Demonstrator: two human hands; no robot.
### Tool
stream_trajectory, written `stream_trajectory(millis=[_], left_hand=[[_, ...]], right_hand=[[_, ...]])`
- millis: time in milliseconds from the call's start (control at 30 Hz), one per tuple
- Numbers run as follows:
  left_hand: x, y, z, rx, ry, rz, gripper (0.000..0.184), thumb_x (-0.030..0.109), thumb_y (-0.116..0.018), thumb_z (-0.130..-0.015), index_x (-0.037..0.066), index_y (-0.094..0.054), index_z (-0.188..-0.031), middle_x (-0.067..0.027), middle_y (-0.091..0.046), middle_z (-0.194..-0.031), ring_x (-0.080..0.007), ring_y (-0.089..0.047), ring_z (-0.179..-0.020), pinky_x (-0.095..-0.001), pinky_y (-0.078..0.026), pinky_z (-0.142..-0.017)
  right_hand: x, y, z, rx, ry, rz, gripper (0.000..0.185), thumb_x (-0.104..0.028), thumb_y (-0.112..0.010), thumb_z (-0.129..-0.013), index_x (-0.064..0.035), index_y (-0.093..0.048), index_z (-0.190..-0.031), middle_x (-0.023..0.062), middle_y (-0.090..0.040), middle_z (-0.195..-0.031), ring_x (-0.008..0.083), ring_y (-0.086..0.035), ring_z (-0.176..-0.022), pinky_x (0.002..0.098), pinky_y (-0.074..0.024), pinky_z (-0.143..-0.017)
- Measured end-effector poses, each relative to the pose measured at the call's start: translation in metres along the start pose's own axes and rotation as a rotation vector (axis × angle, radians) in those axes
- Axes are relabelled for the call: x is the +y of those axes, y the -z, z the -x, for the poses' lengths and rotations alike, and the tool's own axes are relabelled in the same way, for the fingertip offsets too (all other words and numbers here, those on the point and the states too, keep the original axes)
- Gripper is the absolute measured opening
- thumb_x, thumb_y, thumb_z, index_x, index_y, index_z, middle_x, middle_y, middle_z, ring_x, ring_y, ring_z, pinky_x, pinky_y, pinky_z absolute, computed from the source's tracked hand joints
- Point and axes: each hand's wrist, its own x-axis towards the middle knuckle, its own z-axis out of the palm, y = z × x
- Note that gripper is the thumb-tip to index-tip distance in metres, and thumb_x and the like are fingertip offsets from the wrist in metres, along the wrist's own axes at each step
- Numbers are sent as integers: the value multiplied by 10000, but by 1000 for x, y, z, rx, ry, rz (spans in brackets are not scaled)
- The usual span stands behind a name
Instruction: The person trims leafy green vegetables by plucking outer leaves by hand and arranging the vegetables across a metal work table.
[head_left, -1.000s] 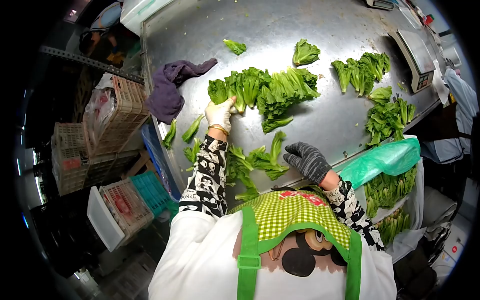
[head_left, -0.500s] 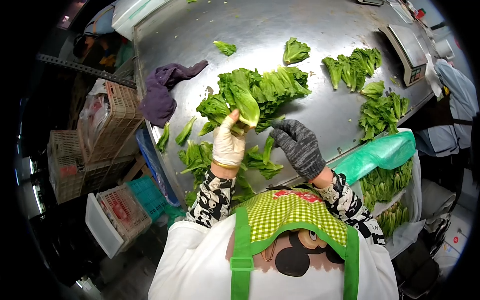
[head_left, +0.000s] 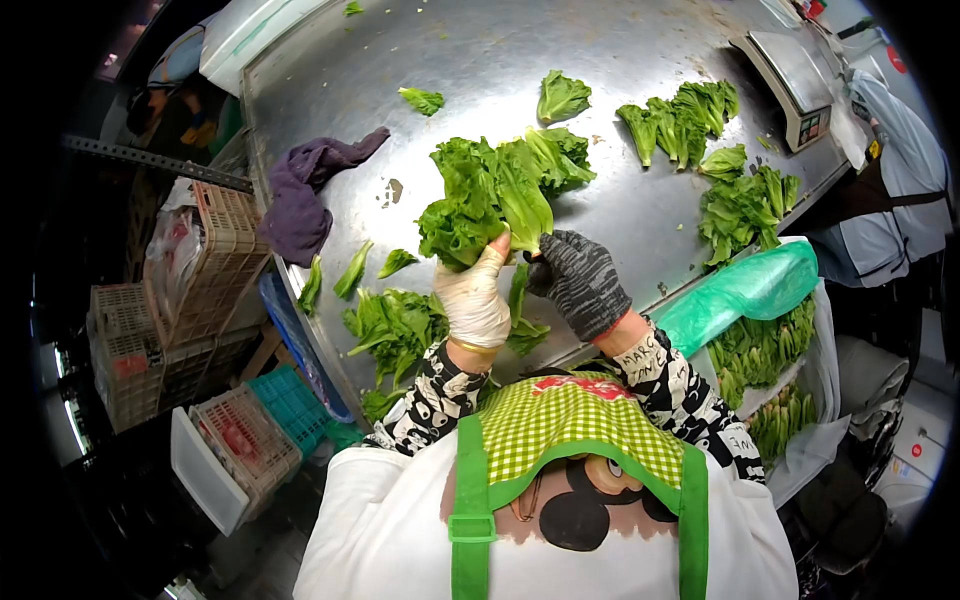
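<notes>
My left hand (head_left: 474, 300), in a pale thin glove, is closed around the lower part of a leafy lettuce head (head_left: 523, 195). The lettuce is tilted, its pale stem end toward my right hand. In a grey knit glove, my right hand (head_left: 585, 285) has its fingers curled together at that stem end. Something dark shows at its fingertips, too small to name. Another lettuce (head_left: 562, 155) lies just behind the held one. Below my left hand, loose lettuce leaves (head_left: 395, 328) are piled at the table's near edge.
On the metal table (head_left: 420, 50) lie a purple cloth (head_left: 300, 195) at left and more lettuces (head_left: 685, 125) at right. A scale (head_left: 790, 85) stands at the far right. Green plastic (head_left: 745, 295) covers part of a lettuce-filled crate (head_left: 765, 350). Plastic crates (head_left: 205, 260) are stacked left; a person (head_left: 890, 200) is at right.
My left hand has turned the lettuce more upright and moved it slightly right. My right hand has come up to its stem end; before, the two were apart. The view has shifted a little.
</notes>
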Motion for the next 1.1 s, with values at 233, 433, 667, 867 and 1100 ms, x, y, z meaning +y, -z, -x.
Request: stream_trajectory(millis=[233, 433, 667, 867, 1100], left_hand=[[-6, 23, 28, -364, -596, -596, 173, 125, -587, -896, 14, -609, -1028, -112, -634, -1017, -217, -631, -893, -286, -523, -756], [15, 33, 19, 72, -304, -312, 322, 229, -752, -808, 9, -629, -1008, -87, -672, -913, -170, -634, -765, -319, -546, -692], [14, 65, -15, -13, 434, 242, 185, 68, -711, -824, 47, -643, -995, -53, -666, -850, -134, -617, -705, -214, -475, -549], [6, 11, -2, -104, 397, -2, 191, 42, -723, -810, 45, -645, -985, -42, -678, -813, -121, -624, -659, -225, -461, -557], [5, 3, 2, -182, 348, -20, 250, -13, -714, -803, 15, -620, -1033, -58, -676, -888, -129, -645, -727, -228, -529, -628]], right_hand=[[48, 0, -6, 108, 162, 138, 240, -7, -665, -798, 21, -609, -1029, 124, -651, -878, 197, -633, -761, 292, -529, -707], [17, 16, 0, 2, -358, -1097, 165, 59, -505, -911, 21, -595, -1044, 75, -625, -879, 122, -584, -724, 286, -535, -664], [10, 11, 3, 19, 448, 516, 163, -27, -563, -908, 9, -611, -1059, 63, -641, -896, 119, -626, -726, 276, -543, -640], [-15, 2, 12, 14, -261, -420, 161, -151, -620, -904, 6, -626, -942, 53, -642, -789, 101, -620, -691, 250, -516, -602], [-16, 3, 12, 86, -342, -564, 200, -170, -663, -879, 12, -630, -955, 42, -648, -812, 105, -620, -710, 244, -513, -635]])
